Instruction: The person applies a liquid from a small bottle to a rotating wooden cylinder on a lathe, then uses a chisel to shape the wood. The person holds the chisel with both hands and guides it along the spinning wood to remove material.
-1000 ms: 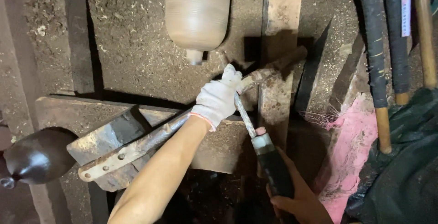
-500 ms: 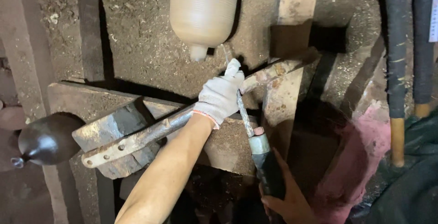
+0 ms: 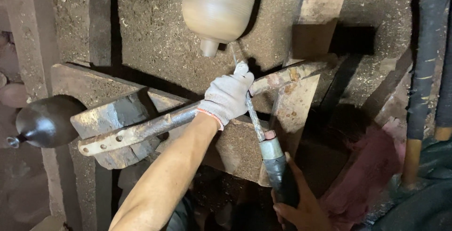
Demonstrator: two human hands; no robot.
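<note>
My left hand (image 3: 228,94), in a white knit glove, presses down on a rusty metal bar (image 3: 141,130) and pinches the steel shaft of a long chisel (image 3: 255,123) against it. My bare right hand (image 3: 301,207) grips the chisel's dark handle (image 3: 282,179) at the bottom edge. The chisel's tip reaches up beside the small nub under a pale, rounded wooden piece (image 3: 219,5) at the top. Whether the tip touches the wood I cannot tell.
Sawdust covers the dark bed (image 3: 155,33) behind the bar. A black rounded piece (image 3: 47,120) sits at the left next to a metal block (image 3: 117,118). Wrapped poles (image 3: 423,71) stand at the right, with a pink cloth (image 3: 376,174) below them.
The view has shifted, so the wooden piece sits lower and larger. The chisel's tip has slid up past my gloved hand toward the nub of the wooden piece. Both hands keep their hold.
</note>
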